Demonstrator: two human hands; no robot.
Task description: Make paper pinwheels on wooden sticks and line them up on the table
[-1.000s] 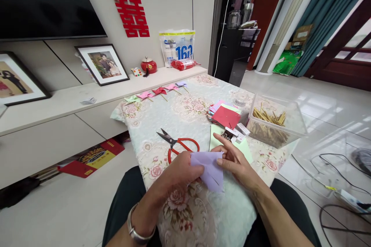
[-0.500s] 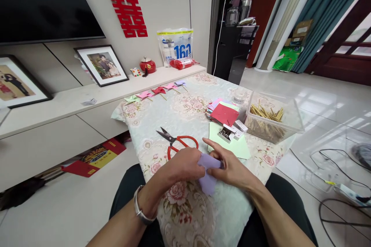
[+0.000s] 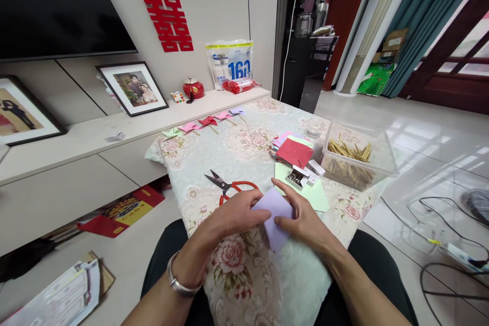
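At the near edge of the floral-clothed table (image 3: 244,163), both hands pinch one lilac paper square (image 3: 275,216): the left hand (image 3: 234,215) grips its left corner, the right hand (image 3: 303,216) presses fingers on its right side. At eleven o'clock just beyond the left hand lie red-handled scissors (image 3: 229,186). At one o'clock sit a green sheet (image 3: 319,198), a staple box (image 3: 301,175), stacked coloured paper (image 3: 292,148), and a clear tub of sticks (image 3: 355,160). Farthest, at twelve o'clock, a row of paper pinwheels (image 3: 208,122).

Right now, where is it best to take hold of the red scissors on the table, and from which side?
Probably by the red loop handles of the scissors, coming from the near side, beside the left hand. The scissors lie flat with the closed dark blades pointing away to the far left, and the loops are nearest the person.
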